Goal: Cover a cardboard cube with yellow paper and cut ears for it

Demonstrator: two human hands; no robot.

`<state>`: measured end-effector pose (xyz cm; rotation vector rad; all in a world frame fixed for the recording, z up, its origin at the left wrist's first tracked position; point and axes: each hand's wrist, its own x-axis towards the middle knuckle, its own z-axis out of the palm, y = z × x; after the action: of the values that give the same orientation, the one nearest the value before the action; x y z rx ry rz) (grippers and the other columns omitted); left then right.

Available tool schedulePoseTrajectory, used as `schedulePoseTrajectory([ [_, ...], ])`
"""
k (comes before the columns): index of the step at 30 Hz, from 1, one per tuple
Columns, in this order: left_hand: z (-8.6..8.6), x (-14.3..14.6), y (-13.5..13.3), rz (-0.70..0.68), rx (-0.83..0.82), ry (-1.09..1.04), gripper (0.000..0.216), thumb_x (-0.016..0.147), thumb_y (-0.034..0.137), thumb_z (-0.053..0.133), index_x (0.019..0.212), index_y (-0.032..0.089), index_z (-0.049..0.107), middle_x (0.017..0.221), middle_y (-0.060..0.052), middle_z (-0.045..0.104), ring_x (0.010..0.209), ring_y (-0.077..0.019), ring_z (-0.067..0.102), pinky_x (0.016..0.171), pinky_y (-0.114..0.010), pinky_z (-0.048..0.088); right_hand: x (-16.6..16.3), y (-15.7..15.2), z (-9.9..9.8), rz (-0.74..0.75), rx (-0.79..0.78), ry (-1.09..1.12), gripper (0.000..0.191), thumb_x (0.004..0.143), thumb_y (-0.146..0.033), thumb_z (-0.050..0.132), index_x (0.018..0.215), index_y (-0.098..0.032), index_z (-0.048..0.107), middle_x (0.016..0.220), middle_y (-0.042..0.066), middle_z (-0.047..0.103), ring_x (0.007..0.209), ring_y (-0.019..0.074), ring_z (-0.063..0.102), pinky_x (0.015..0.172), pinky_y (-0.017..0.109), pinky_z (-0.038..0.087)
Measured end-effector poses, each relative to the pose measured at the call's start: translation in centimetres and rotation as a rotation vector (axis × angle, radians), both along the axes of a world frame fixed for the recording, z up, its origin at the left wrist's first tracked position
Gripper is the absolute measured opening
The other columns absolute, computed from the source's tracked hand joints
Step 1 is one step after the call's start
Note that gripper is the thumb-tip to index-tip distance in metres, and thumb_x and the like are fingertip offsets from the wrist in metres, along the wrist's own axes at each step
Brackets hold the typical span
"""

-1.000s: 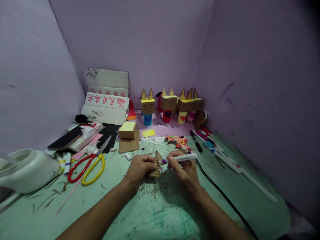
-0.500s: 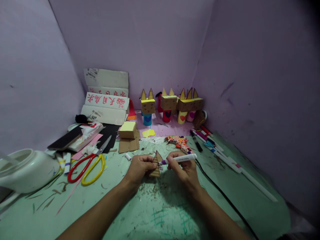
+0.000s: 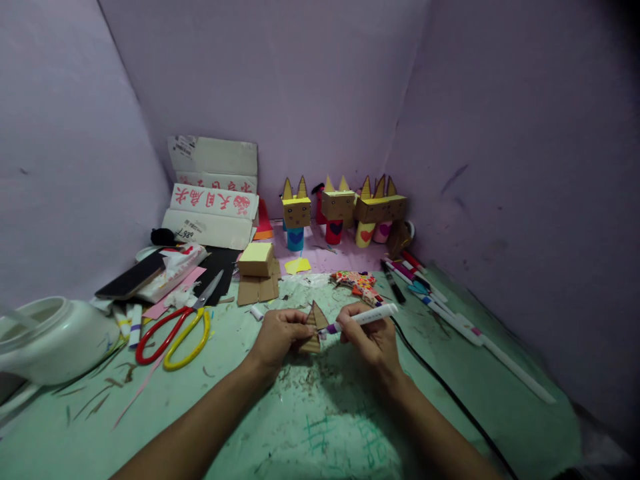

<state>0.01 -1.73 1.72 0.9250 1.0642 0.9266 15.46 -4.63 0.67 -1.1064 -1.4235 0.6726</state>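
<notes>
Between the thumb and fingers of my left hand (image 3: 280, 339) is a small pointed piece of corrugated cardboard (image 3: 313, 341), its tip up and its edge dark-lined. My right hand (image 3: 371, 339) grips a white marker (image 3: 373, 315) with a purple tip end. That tip meets the right edge of the cardboard piece, or lies very close to it. A white marker cap (image 3: 257, 313) lies on the table just left of my left hand. Brown scraps (image 3: 305, 377) are scattered on the green tabletop below both hands.
Red-and-yellow scissors (image 3: 187, 333) and a white pot (image 3: 55, 340) stand at left. Cardboard figures with pointed ears (image 3: 297, 213) line the back. A yellow-topped box (image 3: 257, 260) sits behind my left hand. Several markers (image 3: 450, 320) and a black cable (image 3: 450, 393) lie at right.
The marker's tip has slid slightly down along the cardboard's right edge, and the marker tilts a little more. My right hand shifted slightly right. My left hand stays put.
</notes>
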Motion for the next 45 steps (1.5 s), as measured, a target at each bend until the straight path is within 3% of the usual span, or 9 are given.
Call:
schedulePoseTrajectory([
  [4, -0.13, -0.02, 0.08, 0.008, 0.007, 0.003, 0.012, 0.044, 0.016, 0.07, 0.053, 0.011, 0.064, 0.046, 0.0, 0.059, 0.043, -0.0091, 0.05, 0.046, -0.021, 0.035, -0.13, 0.23, 0.01, -0.012, 0.04, -0.02, 0.02, 0.08, -0.03, 0.053, 0.065, -0.018, 0.057, 0.053, -0.002, 0.052, 0.051, 0.0125, 0.048, 0.051, 0.024, 0.037],
  [15, -0.05, -0.03, 0.02, 0.015, 0.011, -0.01, 0.012, 0.045, 0.016, 0.072, 0.052, 0.011, 0.063, 0.045, 0.001, 0.057, 0.041, -0.0073, 0.046, 0.043, -0.02, 0.032, 0.05, -0.09, -0.13, 0.077, -0.048, -0.037, 0.02, 0.077, -0.028, 0.052, 0.06, -0.017, 0.055, 0.045, -0.003, 0.048, 0.042, 0.0101, 0.042, 0.042, 0.022, 0.031],
  [20, -0.15, -0.06, 0.03, 0.004, 0.01, -0.014, 0.012, 0.047, 0.017, 0.071, 0.053, 0.011, 0.063, 0.047, 0.0, 0.058, 0.041, -0.0088, 0.048, 0.043, -0.021, 0.033, 0.03, -0.04, -0.32, -0.001, -0.031, 0.064, 0.023, 0.078, -0.034, 0.052, 0.062, -0.017, 0.056, 0.048, -0.002, 0.049, 0.044, 0.0118, 0.045, 0.042, 0.023, 0.033],
  [26, -0.19, -0.13, 0.06, 0.001, 0.008, -0.018, 0.013, 0.047, 0.017, 0.072, 0.054, 0.011, 0.064, 0.048, -0.001, 0.059, 0.043, -0.0092, 0.05, 0.045, -0.021, 0.036, -0.07, -0.14, -0.04, 0.031, -0.016, -0.054, 0.021, 0.077, -0.03, 0.053, 0.062, -0.018, 0.056, 0.048, -0.003, 0.05, 0.045, 0.0114, 0.045, 0.045, 0.023, 0.033],
  [30, -0.21, -0.14, 0.07, 0.007, 0.005, -0.019, 0.013, 0.046, 0.016, 0.072, 0.054, 0.011, 0.064, 0.048, 0.0, 0.06, 0.043, -0.0088, 0.05, 0.045, -0.021, 0.036, -0.09, -0.25, 0.1, 0.08, -0.037, -0.05, 0.019, 0.074, -0.027, 0.053, 0.058, -0.018, 0.056, 0.045, -0.003, 0.05, 0.042, 0.0109, 0.045, 0.042, 0.023, 0.032],
  [35, -0.24, -0.13, 0.1, 0.0, -0.001, -0.013, 0.014, 0.046, 0.018, 0.073, 0.054, 0.011, 0.064, 0.048, -0.001, 0.06, 0.042, -0.0096, 0.051, 0.044, -0.021, 0.036, 0.03, -0.14, -0.18, 0.023, -0.035, 0.036, 0.023, 0.077, -0.032, 0.051, 0.059, -0.018, 0.055, 0.046, -0.003, 0.049, 0.042, 0.0116, 0.046, 0.042, 0.023, 0.034],
  [41, -0.15, -0.08, 0.04, 0.002, 0.01, -0.017, 0.014, 0.046, 0.018, 0.073, 0.054, 0.011, 0.065, 0.047, -0.001, 0.059, 0.042, -0.0089, 0.05, 0.045, -0.021, 0.036, -0.03, -0.17, 0.07, 0.069, -0.007, -0.116, 0.02, 0.077, -0.029, 0.053, 0.061, -0.017, 0.057, 0.046, -0.002, 0.051, 0.043, 0.0109, 0.046, 0.042, 0.022, 0.033],
  [45, -0.07, -0.09, -0.02, 0.006, 0.016, -0.013, 0.013, 0.047, 0.017, 0.072, 0.054, 0.011, 0.064, 0.048, 0.0, 0.059, 0.042, -0.0082, 0.049, 0.044, -0.021, 0.034, 0.05, -0.28, 0.1, 0.083, -0.031, -0.074, 0.02, 0.076, -0.028, 0.052, 0.06, -0.017, 0.056, 0.045, -0.002, 0.05, 0.042, 0.0107, 0.044, 0.041, 0.022, 0.031],
])
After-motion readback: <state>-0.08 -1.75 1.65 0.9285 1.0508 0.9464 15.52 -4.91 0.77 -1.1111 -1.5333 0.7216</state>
